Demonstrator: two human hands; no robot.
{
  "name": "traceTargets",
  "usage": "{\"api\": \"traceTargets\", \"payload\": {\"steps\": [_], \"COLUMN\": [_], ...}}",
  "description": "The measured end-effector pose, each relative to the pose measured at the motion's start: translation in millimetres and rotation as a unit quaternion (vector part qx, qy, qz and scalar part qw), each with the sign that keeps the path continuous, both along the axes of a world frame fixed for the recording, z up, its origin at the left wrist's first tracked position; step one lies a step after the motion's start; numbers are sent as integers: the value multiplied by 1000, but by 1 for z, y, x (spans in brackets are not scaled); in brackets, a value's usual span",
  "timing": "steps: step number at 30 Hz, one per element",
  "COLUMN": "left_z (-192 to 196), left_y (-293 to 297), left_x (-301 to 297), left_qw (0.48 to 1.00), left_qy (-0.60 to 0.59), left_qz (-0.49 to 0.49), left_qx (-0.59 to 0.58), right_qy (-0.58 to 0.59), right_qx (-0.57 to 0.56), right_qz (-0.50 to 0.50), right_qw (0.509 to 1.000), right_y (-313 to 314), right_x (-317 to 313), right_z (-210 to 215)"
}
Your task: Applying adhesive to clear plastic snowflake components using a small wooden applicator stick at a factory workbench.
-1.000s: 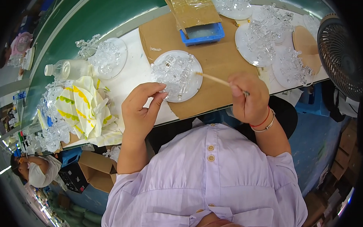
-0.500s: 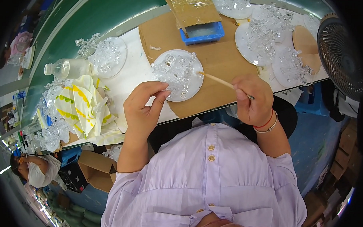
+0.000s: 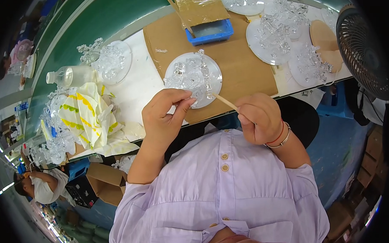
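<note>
We work at a white bench (image 3: 136, 83) topped with cardboard (image 3: 243, 65), a fan (image 3: 363, 46) at its end. Our left hand (image 3: 162, 116) pinches a clear piece (image 3: 194, 92) over a plate (image 3: 193, 78); our right hand (image 3: 259, 117) grips a stick (image 3: 224, 102).

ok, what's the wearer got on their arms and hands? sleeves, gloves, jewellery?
No gloves: both the left hand and right hand are bare. Forearms are uncovered; a pale lilac button-front shirt has short sleeves ending near the elbows. The right wrist carries a thin red band and a silver bracelet.
</note>
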State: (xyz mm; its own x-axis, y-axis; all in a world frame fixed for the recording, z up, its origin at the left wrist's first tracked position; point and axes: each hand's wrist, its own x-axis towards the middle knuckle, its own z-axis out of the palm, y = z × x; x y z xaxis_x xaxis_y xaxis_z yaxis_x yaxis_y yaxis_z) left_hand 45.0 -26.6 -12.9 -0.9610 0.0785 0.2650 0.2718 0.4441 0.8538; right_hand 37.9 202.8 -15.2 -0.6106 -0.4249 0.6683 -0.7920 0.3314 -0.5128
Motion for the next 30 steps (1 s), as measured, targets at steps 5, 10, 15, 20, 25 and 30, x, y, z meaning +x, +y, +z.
{"api": "traceTargets", "payload": {"steps": [5, 10, 15, 20, 25, 30], "left_z": [-2, -2, -1, -3, -3, -4], "left_y": [-1, 0, 5, 8, 11, 16], "left_x": [1, -1, -3, -5, -4, -4], "left_qw": [1000, 998, 996, 996, 996, 996], "left_qy": [7, 50, 71, 78, 78, 78], "left_qz": [0, -6, -9, -14, -10, -11], "left_qx": [-10, -38, -46, -43, -48, -39], "right_qy": [5, -19, -11, 1, -26, -2], "right_qx": [-6, -5, -12, -15, -17, -29], "right_qz": [-17, -48, -61, -69, -47, -81], "right_qw": [1000, 999, 998, 997, 998, 996], "right_y": [5, 14, 16, 19, 25, 22], "right_x": [0, -3, -14, -21, -9, -15], "right_z": [0, 3, 2, -2, 3, 0]}}
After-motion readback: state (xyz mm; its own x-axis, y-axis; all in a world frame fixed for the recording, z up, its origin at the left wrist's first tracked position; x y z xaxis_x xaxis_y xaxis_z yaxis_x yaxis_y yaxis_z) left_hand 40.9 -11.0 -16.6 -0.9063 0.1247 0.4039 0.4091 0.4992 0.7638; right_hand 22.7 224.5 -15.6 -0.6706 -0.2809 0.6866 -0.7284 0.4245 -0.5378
